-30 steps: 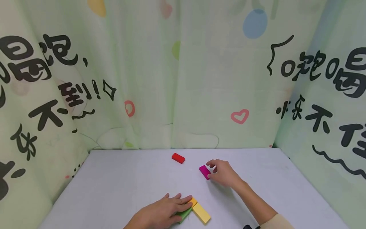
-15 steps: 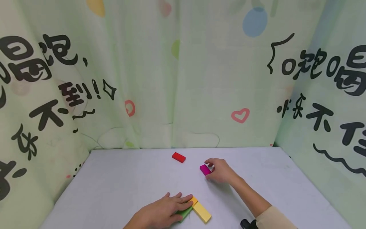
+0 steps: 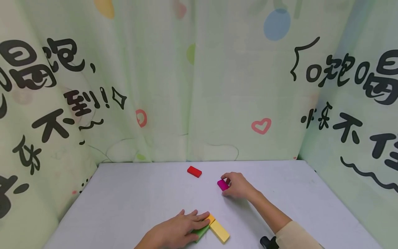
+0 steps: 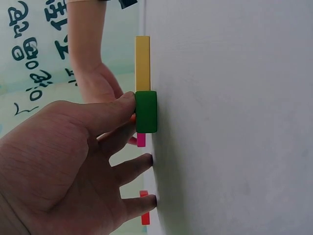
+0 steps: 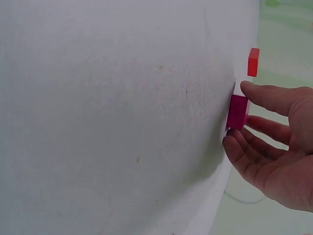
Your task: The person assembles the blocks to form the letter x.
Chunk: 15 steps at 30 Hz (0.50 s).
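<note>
The left hand (image 3: 178,230) lies spread over the green block (image 3: 203,232) and orange block (image 3: 212,218). The right hand (image 3: 239,186) brackets the magenta block (image 3: 222,185) on the desk (image 3: 124,200) — whether it pinches cannot be told. Apply square, equal contact on opposite faces.

Magenta block (image 3: 222,185) flat, well apart from clustered green block (image 3: 202,232), orange block (image 3: 212,219), yellow block (image 3: 220,232)

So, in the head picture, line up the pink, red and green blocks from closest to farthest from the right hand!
1. Pink block: beside the right hand.
2. Red block: left of the pink one.
3. Green block: front, partly hidden by the left hand.
</note>
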Available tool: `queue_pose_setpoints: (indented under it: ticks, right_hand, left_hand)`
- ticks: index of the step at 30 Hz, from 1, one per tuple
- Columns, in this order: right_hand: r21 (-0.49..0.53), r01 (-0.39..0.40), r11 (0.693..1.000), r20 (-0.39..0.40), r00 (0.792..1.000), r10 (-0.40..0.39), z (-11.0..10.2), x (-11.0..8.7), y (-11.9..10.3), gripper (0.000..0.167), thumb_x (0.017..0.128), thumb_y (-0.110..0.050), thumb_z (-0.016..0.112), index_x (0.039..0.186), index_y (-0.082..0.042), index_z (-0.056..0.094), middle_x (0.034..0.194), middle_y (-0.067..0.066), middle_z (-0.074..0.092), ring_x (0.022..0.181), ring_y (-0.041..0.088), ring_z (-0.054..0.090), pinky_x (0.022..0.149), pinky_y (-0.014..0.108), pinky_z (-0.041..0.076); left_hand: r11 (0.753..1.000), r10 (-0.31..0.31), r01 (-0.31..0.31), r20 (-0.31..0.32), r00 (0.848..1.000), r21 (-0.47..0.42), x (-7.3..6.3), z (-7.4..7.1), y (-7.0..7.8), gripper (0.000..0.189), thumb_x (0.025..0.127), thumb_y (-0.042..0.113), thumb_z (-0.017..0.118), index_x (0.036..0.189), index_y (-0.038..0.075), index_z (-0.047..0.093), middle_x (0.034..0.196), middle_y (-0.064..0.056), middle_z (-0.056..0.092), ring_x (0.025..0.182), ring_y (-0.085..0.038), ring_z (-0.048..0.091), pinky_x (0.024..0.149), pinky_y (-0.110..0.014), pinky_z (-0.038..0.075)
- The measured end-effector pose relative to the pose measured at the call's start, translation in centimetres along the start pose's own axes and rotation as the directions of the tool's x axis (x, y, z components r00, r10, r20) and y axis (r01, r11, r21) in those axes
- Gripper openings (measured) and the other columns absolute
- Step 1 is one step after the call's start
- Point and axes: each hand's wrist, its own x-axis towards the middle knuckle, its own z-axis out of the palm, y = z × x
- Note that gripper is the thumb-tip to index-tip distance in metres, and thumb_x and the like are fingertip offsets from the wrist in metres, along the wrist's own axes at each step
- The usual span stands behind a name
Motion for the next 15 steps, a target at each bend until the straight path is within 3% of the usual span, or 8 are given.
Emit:
queue_pose_setpoints:
  ticks: [15]
  right_hand:
    - [-0.002, 0.001, 1.0, 0.029, 1.0, -0.001, -0.3, 0.16, -0.24, 0.051, 0.075, -0.001, 0.088, 0.123, -0.004, 0.071, 0.095, 0.007, 0.066, 0.082, 0.017, 0.056, 0.071, 0.03, 0.052]
  left_hand:
    - [1.0, -0.022, 0.022, 0.019, 1.0, -0.021, 0.12, -0.08, 0.15, 0.057, 0.104, 0.029, 0.063, 0.158, 0.03, 0.045, 0.167, 0.017, 0.035, 0.153, -0.03, 0.041, 0.117, -0.066, 0.036]
